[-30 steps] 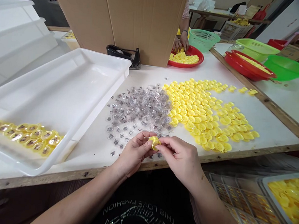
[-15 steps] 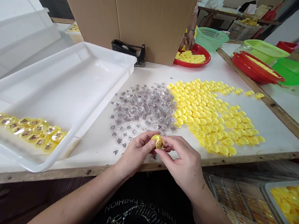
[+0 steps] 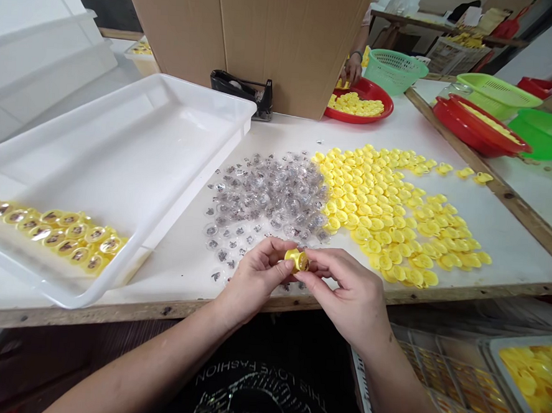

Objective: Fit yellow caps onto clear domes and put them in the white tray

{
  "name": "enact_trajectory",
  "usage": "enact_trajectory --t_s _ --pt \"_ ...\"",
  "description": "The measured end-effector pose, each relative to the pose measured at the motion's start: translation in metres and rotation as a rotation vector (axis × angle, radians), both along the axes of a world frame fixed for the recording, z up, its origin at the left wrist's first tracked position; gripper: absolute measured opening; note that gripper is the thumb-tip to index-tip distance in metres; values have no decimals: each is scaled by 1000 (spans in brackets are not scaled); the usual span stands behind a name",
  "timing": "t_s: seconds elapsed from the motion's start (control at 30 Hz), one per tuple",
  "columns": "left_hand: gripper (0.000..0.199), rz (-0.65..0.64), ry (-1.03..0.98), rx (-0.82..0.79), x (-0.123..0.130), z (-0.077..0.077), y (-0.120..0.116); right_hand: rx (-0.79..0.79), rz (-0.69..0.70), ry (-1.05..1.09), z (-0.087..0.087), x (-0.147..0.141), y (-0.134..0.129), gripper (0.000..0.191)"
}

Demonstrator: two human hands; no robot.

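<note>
Near the table's front edge, my left hand (image 3: pixel 259 273) and my right hand (image 3: pixel 346 287) pinch one small yellow piece (image 3: pixel 296 259) between them, its round face turned to the right. Just beyond my hands lies a heap of clear round covers with small dark prints (image 3: pixel 272 191). Many yellow cup-shaped pieces (image 3: pixel 374 206) spread to the right of that heap. In a white tray (image 3: pixel 106 152) on the left, finished-looking yellow pieces with printed faces (image 3: pixel 68 234) sit in the near corner.
A cardboard box (image 3: pixel 286 45) stands behind, with a black tape dispenser (image 3: pixel 245 94) before it. Another person's hand (image 3: pixel 352 68) reaches into a red bowl (image 3: pixel 380 110). Green baskets (image 3: pixel 391 70) and red basins (image 3: pixel 481 129) are at the back right.
The yellow piece between my fingers has turned, its round face now more to the right. My hands have moved slightly apart and the view has shifted a little.
</note>
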State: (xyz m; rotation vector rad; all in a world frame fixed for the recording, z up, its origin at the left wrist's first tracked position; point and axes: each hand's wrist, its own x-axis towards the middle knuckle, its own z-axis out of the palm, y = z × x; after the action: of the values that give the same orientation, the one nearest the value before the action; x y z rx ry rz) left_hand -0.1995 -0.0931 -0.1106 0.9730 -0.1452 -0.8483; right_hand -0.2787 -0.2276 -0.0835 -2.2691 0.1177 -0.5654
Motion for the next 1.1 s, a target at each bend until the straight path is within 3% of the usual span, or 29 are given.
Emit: enact_trajectory --t_s 0.33,0.7,0.8,1.0,1.1 --pt "32 -25 -15 46 -1 1 1 -241 11 -37 0 0 2 18" --pt "34 -52 -90 71 -3 14 10 -346 -10 -96 -5 -1 15 22" --pt "35 -66 -108 94 3 13 11 -264 12 -93 -8 0 16 22" --pt "28 -101 -217 78 11 7 17 231 83 73 -11 3 4 24" --pt "29 -92 -300 116 10 2 17 388 80 151 -17 5 2 18"
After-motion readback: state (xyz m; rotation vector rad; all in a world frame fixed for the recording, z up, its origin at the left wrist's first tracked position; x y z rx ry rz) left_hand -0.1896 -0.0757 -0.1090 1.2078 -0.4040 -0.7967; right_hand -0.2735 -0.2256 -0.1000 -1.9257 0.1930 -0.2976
